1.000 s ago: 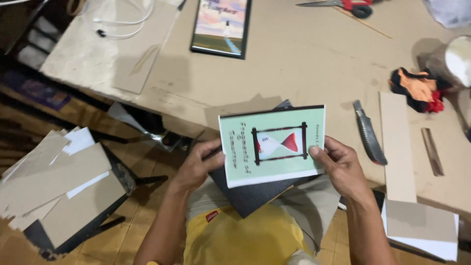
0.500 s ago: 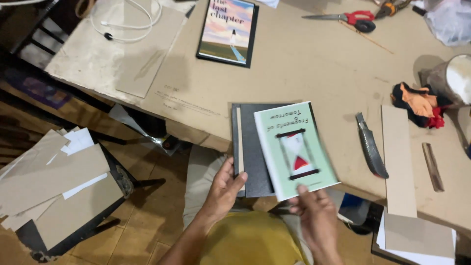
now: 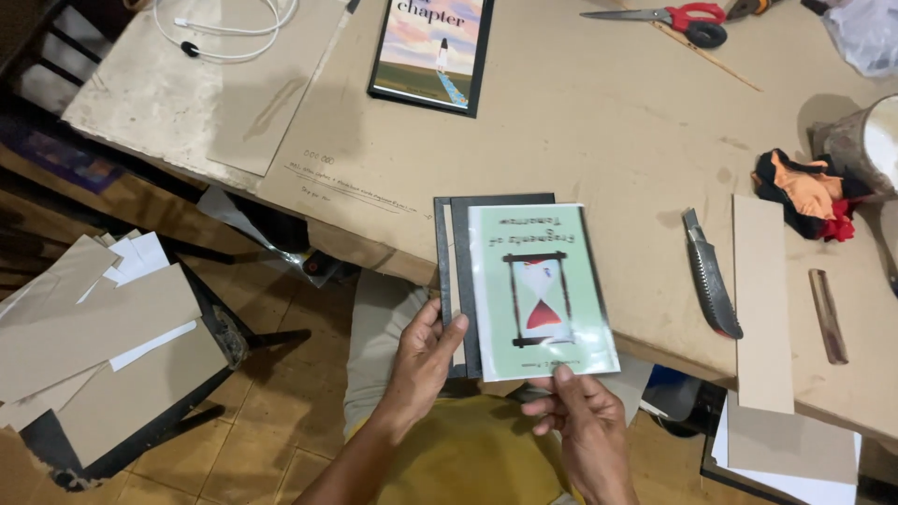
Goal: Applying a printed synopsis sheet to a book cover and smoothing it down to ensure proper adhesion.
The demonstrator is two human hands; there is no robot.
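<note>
A big brown table (image 3: 599,140) fills the top and right of the frame. At the lower left, a pile of cardboard sheets (image 3: 94,337) lies on the floor. In the middle, a dark board (image 3: 458,281) hangs over the table's near edge, and a green paper (image 3: 541,290) with a red hourglass picture lies on top of it. The left hand (image 3: 423,365) grips the board's bottom left edge, thumb on top, the other fingers probably underneath. The right hand (image 3: 582,421) pinches the paper's bottom edge with its fingers closed on it. To the right lies a grey knife (image 3: 711,276). Red scissors (image 3: 678,17) sit at the top.
</note>
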